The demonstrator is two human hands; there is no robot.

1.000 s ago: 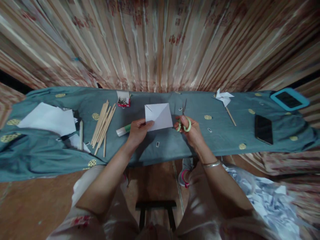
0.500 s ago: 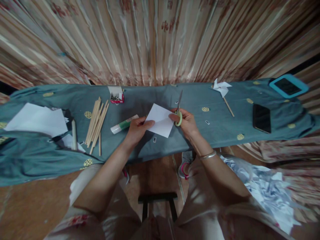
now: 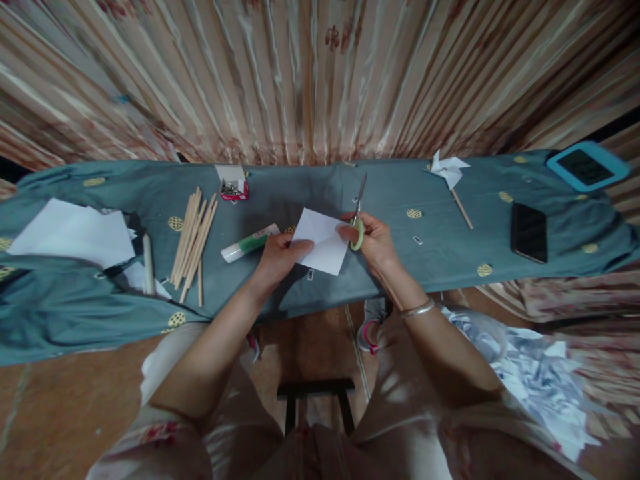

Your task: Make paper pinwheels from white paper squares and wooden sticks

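Observation:
A square of white paper [image 3: 323,243] is held above the cloth-covered table, with faint crease lines on it. My left hand [image 3: 281,257] pinches its left edge, thumb on top. In my right hand [image 3: 375,243] are scissors [image 3: 358,230] with pale green handles, blades pointing away from me; the thumb and fingers of that hand also touch the paper's right edge. A green and white glue stick [image 3: 250,244] lies just left of my left hand. Farther right on the cloth rests a white paper pinwheel [image 3: 449,169] on a wooden stick.
Several wooden sticks [image 3: 194,243] lie at left, near a small red box [image 3: 234,189] of metal pieces. White sheets [image 3: 70,233] are at far left. A black phone [image 3: 529,233] and a blue-framed tablet [image 3: 587,167] lie at right. Paper scraps [image 3: 540,387] sit beside my right leg.
The camera view has shifted slightly. The paper has tilted a little in my hands, and my left thumb sits slightly farther over it. Both hands keep their holds.

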